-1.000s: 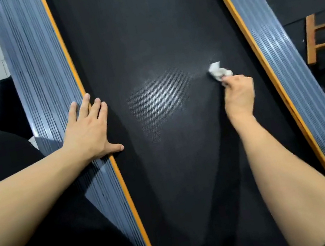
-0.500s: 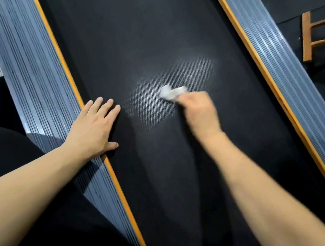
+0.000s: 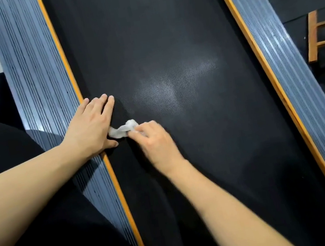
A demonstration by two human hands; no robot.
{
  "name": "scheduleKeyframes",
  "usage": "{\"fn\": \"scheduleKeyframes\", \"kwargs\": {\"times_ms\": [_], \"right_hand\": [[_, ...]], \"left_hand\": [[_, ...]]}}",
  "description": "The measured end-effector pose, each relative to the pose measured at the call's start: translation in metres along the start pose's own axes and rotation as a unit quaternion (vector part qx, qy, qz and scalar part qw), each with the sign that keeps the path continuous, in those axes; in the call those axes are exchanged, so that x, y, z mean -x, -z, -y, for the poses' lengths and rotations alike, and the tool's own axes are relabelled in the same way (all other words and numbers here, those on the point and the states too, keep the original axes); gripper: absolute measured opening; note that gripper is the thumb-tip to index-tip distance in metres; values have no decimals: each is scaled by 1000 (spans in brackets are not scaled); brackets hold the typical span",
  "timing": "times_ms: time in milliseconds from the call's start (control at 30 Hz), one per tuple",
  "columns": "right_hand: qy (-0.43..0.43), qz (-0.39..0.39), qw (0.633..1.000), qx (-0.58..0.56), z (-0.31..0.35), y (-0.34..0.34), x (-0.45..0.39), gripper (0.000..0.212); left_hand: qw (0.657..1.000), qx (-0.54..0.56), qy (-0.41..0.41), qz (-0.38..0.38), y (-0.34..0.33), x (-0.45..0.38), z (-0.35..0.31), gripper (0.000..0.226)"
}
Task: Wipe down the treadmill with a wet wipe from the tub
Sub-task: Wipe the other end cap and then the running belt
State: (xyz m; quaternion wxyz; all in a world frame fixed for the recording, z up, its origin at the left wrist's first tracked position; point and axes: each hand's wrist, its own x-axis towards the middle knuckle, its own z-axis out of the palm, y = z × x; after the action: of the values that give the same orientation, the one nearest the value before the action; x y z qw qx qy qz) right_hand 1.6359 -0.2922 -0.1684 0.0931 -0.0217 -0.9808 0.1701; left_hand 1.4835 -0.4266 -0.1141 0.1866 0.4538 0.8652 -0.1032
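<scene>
One treadmill belt (image 3: 165, 37) runs between two ribbed grey side rails, the left rail (image 3: 40, 82) and the right rail (image 3: 273, 45), each edged by one orange strip. Two hands show, the left hand (image 3: 92, 127) and the right hand (image 3: 156, 143). There is one crumpled white wipe (image 3: 122, 129) and one wooden frame (image 3: 322, 36).

Wipe (image 3: 123, 129) on treadmill belt (image 3: 165, 37), between left hand (image 3: 92, 129) and right hand (image 3: 156, 143).

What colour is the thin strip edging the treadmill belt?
Orange strip, along both sides of the black belt; clearest in the head view.
</scene>
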Motion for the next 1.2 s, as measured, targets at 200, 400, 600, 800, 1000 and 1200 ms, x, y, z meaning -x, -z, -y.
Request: {"fn": "scheduleKeyframes", "kwargs": {"times_ms": [200,400,600,800,1000,1200], "right_hand": [[-220,-98,949,205,-212,83,-14,34],[-384,-137,903,138,-193,80,-68,32],[89,2,993,-82,0,-7,-99,36],[36,-58,997,41,-138,50,-71,41],[-392,-127,903,122,-208,86,-32,32],[6,-24,995,-98,-23,4,-73,31]], "left_hand": [[976,-45,-206,-59,3,12,-31,73],[976,-82,-169,105,-14,32,-63,84],[973,-74,-170,141,-18,28,-53,90],[976,-40,-171,126,-22,30,-49,84],[977,-22,-177,120,-24,26,-47,81],[981,10,-168,95,-16,21,-42,67]]}}
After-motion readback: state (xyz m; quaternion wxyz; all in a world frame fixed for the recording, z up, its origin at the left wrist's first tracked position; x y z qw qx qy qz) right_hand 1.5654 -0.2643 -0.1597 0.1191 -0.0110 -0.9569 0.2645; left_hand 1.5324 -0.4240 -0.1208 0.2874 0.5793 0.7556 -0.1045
